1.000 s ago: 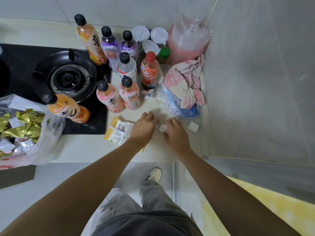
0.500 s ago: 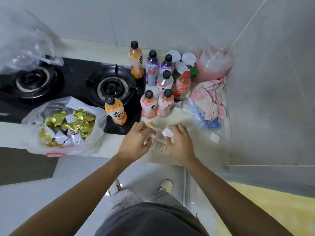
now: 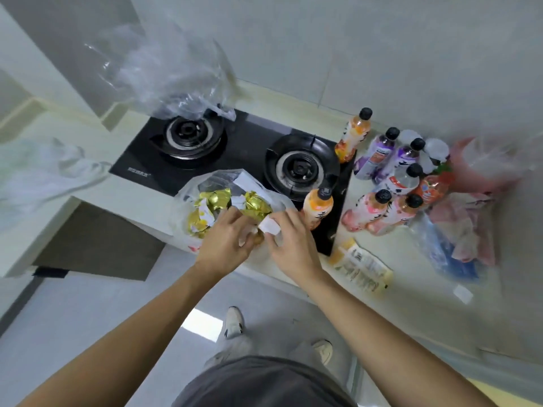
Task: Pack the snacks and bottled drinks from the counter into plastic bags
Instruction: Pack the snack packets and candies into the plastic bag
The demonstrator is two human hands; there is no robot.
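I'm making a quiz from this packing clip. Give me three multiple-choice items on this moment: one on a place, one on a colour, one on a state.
1. Where does the yellow snack packet lie?
A. On the counter right of the stove
B. Inside the bag
C. On a burner

2. What colour are the wrappers filling the snack bag?
A. Blue
B. Gold
C. Green

3. What is the right hand doing?
A. Resting flat on the counter
B. Gripping a bottle
C. Pinching a small white packet at the bag's mouth

Answers:
1 A, it lies flat on the pale counter, beside the stove's right edge.
2 B, shiny gold wrappers show through the clear plastic.
3 C, the fingers pinch the white packet over the bag, next to the left hand.
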